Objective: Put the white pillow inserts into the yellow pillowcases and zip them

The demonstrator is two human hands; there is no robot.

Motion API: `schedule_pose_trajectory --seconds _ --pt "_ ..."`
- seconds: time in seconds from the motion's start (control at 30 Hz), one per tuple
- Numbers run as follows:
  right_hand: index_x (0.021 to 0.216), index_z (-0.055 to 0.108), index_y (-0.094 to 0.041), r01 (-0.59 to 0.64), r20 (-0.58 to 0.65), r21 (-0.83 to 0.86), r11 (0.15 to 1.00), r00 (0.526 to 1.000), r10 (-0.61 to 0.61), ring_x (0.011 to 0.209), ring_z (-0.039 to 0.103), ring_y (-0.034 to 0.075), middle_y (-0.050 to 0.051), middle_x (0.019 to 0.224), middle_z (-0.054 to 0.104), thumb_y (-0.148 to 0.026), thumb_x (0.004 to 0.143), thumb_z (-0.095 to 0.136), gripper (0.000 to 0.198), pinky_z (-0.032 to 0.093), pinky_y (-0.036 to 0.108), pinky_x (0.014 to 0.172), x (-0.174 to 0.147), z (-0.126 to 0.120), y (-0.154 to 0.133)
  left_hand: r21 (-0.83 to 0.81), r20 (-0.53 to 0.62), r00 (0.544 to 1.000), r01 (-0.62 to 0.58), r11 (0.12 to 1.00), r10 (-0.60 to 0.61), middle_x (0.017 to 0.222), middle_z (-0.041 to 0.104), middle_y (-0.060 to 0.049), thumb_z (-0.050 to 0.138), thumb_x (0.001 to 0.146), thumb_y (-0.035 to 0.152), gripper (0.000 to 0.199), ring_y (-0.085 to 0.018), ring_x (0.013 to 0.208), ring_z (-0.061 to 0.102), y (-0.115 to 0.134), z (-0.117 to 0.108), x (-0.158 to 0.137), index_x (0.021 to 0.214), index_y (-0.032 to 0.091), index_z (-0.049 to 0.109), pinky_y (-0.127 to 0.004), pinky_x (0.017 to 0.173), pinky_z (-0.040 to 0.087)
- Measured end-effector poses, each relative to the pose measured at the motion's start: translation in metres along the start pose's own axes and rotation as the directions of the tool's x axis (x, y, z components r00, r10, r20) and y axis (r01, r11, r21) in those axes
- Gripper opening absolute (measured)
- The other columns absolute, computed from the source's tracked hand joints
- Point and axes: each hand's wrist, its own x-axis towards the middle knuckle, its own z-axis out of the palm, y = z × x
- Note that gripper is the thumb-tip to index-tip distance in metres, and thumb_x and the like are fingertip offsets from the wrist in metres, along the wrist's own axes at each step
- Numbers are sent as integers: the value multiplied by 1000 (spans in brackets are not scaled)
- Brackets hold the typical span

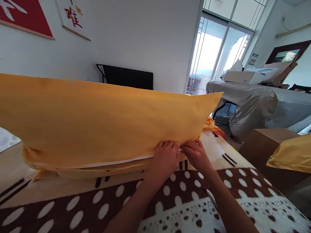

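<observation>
A large orange-yellow cushion (102, 119) stands on its long edge, wide across the view. Along its lower front edge runs a pale zip (116, 161), with a fold of the cover hanging below. My left hand (166, 158) is closed on the cover at the right part of this edge, fingers curled over the fabric. Close beside it, my right hand (194, 153) pinches at the zip line near the cushion's lower right corner. A small white bit shows between the hands. The fingertips are partly hidden, so the zip's slider cannot be made out.
Underneath lies a brown, cream and white patterned blanket (109, 202). On the right are a cardboard box (262, 145), another yellow cushion (289, 155) and plastic-covered furniture (255, 106) with boxes on top. A black panel (128, 77) stands behind by the wall.
</observation>
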Motion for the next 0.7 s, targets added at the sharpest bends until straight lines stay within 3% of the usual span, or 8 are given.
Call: schedule_pose_trajectory --seconds 0.13,0.23,0.33,0.43,0.7 --pt "82 64 -20 -52 -34 -37 998 998 51 85 53 15 4 86 63 -18 89 52 14 31 33 83 -1 1 2 55 44 999 29 998 -31 89 64 -9 45 84 13 17 -25 88 58 -6 -5 -2 87 14 61 -39 78 38" --pt "82 63 -19 -71 -44 -125 990 997 65 86 51 17 5 86 63 -17 88 51 14 29 35 84 1 3 -4 28 81 996 -38 999 36 90 62 -8 42 87 13 19 -23 86 57 -11 -5 -5 87 15 62 -37 76 39" --pt "88 63 -20 -53 -50 -128 990 998 46 88 51 18 5 89 64 -18 89 49 14 29 35 85 2 7 -15 -37 57 992 -108 994 109 93 62 -7 41 89 15 20 -21 87 55 -14 -2 -10 93 16 61 -36 79 39" --pt "89 62 -19 -18 -61 -105 994 998 12 84 52 17 4 85 65 -18 92 45 17 29 34 84 1 13 -24 -65 4 995 -97 993 97 94 62 -5 39 91 16 21 -20 89 53 -14 1 -14 95 16 60 -35 80 39" --pt "87 63 -19 -45 -113 -99 994 993 34 81 52 16 3 81 65 -15 91 45 18 29 33 82 -3 24 -20 190 -118 993 21 982 1 85 61 -5 44 87 17 16 -23 84 51 -18 -7 -29 85 18 60 -38 73 36"
